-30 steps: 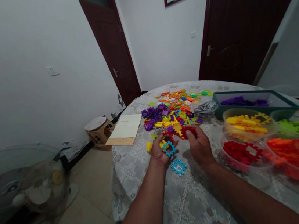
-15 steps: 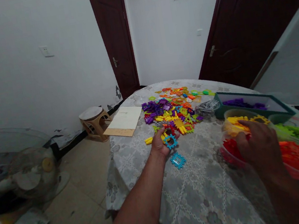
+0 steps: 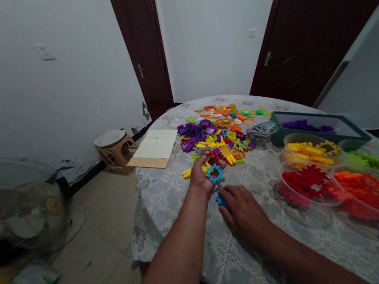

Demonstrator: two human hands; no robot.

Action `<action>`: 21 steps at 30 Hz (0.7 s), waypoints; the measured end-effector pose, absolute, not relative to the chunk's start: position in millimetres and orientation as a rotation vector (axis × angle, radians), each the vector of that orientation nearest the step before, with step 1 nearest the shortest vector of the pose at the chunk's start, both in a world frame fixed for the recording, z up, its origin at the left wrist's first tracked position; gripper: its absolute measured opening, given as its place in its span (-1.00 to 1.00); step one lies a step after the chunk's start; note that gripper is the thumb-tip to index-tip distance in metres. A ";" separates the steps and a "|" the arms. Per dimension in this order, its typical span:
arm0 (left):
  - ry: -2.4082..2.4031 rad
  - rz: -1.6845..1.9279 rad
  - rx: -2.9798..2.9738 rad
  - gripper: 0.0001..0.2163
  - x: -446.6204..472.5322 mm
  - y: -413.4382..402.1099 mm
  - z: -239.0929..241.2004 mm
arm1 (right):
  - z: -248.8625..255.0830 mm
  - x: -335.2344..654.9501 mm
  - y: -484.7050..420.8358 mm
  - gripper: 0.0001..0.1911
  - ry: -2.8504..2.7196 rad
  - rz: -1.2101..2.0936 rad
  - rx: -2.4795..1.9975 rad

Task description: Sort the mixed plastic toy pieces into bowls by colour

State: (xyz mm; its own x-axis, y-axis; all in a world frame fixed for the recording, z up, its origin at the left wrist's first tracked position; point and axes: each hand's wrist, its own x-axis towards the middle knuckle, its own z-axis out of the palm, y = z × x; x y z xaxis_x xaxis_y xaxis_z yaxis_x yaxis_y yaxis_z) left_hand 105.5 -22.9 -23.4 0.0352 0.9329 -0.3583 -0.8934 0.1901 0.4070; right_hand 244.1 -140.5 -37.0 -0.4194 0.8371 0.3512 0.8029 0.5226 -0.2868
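Observation:
My left hand (image 3: 200, 175) holds a blue square building piece (image 3: 214, 173) with a toothed edge and an open middle, at the near edge of a pile of plastic pieces. Close below, my right hand (image 3: 243, 209) has thumb and fingers closed on a second blue building piece (image 3: 221, 200), mostly covered by the fingers. Yellow pieces (image 3: 187, 173) lie beside and behind my left hand. Beyond are purple pieces (image 3: 197, 131) and several orange, green and red ones in a mixed heap.
At right, clear tubs hold yellow pieces (image 3: 309, 153), red pieces (image 3: 304, 182) and orange pieces (image 3: 363, 190). Behind them is a green box (image 3: 358, 135) with purple pieces. A paper sheet (image 3: 154, 144) lies at the table's left. A stool (image 3: 115, 152) and a fan (image 3: 32, 213) stand on the floor.
My right hand has moved left from above the tubs to the blue piece on the table and closed on it. My left hand keeps its blue piece in nearly the same place.

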 end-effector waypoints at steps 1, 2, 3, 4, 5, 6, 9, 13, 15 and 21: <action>0.620 1.405 0.080 -0.83 105.3 -22.6 -23.5 | -38.7 244.3 -140.5 -0.56 -2.312 0.128 -1.341; 0.618 1.404 0.080 -0.83 105.2 -22.4 -23.5 | -39.5 245.3 -140.3 -0.53 -2.292 0.163 -1.327; 0.616 1.405 0.080 -0.85 105.3 -22.1 -23.2 | -39.7 246.6 -139.9 -0.48 -2.255 0.205 -1.301; 0.615 1.406 0.079 -0.86 105.6 -22.0 -22.7 | -39.3 248.0 -139.3 -0.43 -2.205 0.249 -1.270; 0.615 1.404 0.078 -0.86 106.0 -22.1 -21.8 | -38.5 249.2 -138.7 -0.41 -2.146 0.290 -1.241; 0.615 1.400 0.079 -0.87 106.5 -22.4 -20.5 | -37.2 250.2 -137.9 -0.39 -2.085 0.322 -1.219; 0.621 1.388 0.085 -0.92 108.1 -24.3 -15.2 | -29.2 253.0 -136.0 -0.41 -1.946 0.362 -1.188; 0.654 1.394 0.094 -0.92 108.0 -21.3 -9.3 | -7.2 265.6 -134.2 -0.42 -1.899 0.290 -1.122; 0.680 1.372 0.099 -0.90 107.6 -17.6 -8.1 | 7.3 278.8 -134.2 -0.43 -1.847 0.169 -1.135; 0.727 1.360 0.190 -0.89 108.8 -14.2 -7.6 | 45.5 354.3 -138.0 -0.58 -1.546 -0.269 -1.400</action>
